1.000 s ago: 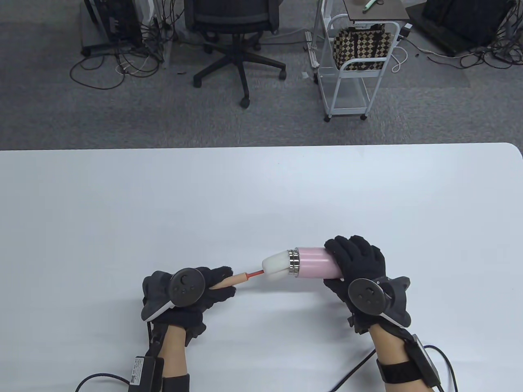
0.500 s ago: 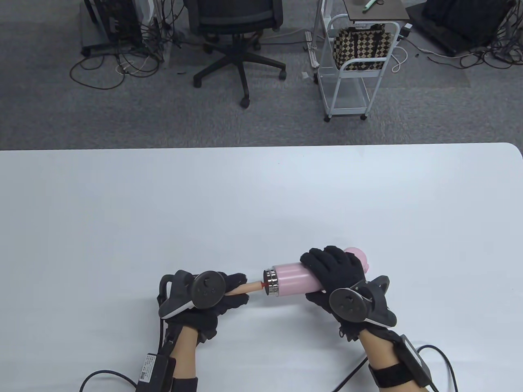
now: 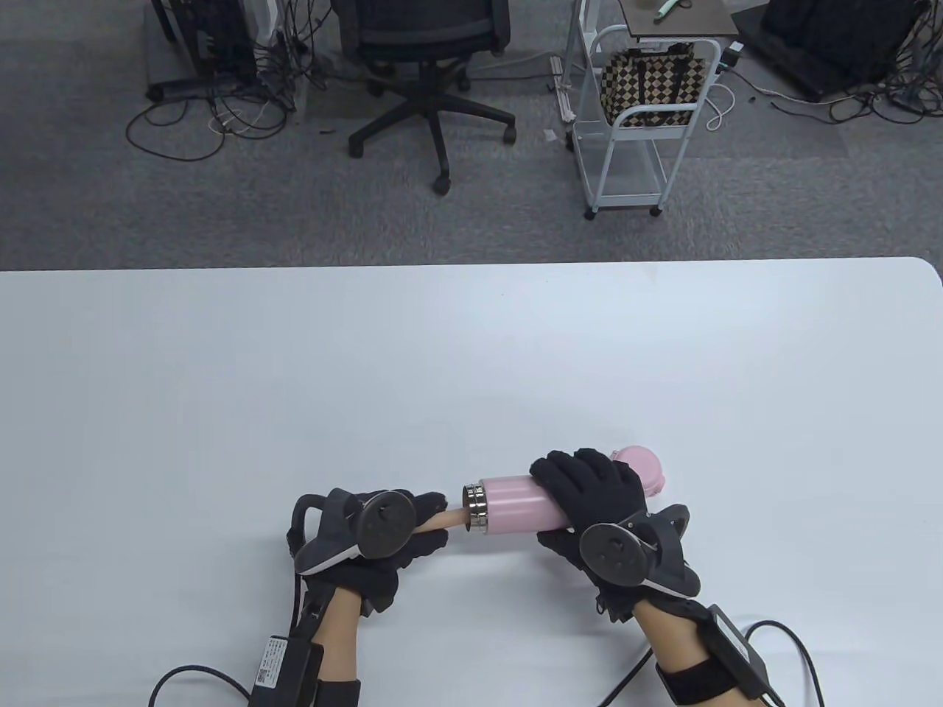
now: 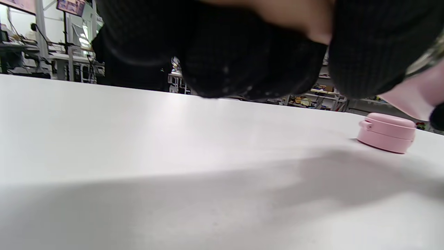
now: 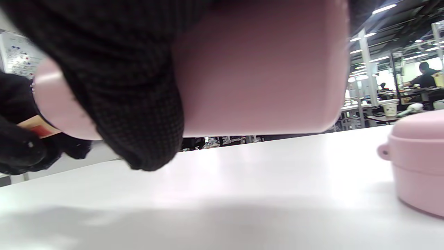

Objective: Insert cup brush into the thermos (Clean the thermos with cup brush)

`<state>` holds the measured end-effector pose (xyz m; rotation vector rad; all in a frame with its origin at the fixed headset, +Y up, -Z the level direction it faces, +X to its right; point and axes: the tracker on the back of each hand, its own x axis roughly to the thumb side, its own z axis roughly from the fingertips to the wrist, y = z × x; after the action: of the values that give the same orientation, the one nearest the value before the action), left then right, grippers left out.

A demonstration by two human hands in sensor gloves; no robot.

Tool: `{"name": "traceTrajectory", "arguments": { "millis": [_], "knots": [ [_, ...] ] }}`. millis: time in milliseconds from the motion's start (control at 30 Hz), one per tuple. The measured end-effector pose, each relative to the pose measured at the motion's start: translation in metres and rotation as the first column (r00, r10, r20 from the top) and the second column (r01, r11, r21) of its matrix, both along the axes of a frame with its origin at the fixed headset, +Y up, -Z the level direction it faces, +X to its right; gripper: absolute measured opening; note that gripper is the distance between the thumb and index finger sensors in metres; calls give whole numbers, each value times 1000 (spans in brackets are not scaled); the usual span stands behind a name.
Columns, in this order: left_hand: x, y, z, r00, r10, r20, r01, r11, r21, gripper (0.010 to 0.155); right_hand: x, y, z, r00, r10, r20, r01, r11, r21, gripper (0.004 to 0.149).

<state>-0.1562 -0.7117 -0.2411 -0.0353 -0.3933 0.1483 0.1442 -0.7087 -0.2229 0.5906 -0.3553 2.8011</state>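
The right hand (image 3: 589,493) wraps the pink thermos (image 3: 516,504) and holds it sideways above the desk (image 3: 471,353), mouth facing left, so that the left hand (image 3: 383,534), gripping the cup brush handle (image 3: 446,519), can push the brush head straight inside.

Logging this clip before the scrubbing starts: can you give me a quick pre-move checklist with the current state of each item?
1. Left hand holds the brush handle: ok.
2. Right hand grips the thermos: ok.
3. Brush head fully inside the thermos: ok, only the handle shows.
4. Thermos lifted off the table: ok.
5. Lid off, resting apart on the table: ok.
6. Brush reaching the thermos bottom: cannot tell.
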Motion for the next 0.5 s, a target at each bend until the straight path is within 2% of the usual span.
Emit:
{"name": "traceTrajectory", "arguments": {
  "millis": [167,267,500],
  "knots": [
    [-20,8,1,997,64,-49,-62,997,51,49,11,5,-2,996,-68,52,69,998,-7,84],
    [-26,10,2,996,47,-69,-43,997,64,48,8,8,0,998,-14,59,12,999,33,84],
    [-48,7,0,986,85,-144,-75,995,73,47,22,6,-6,993,-39,115,38,999,15,84]
  ]
}}
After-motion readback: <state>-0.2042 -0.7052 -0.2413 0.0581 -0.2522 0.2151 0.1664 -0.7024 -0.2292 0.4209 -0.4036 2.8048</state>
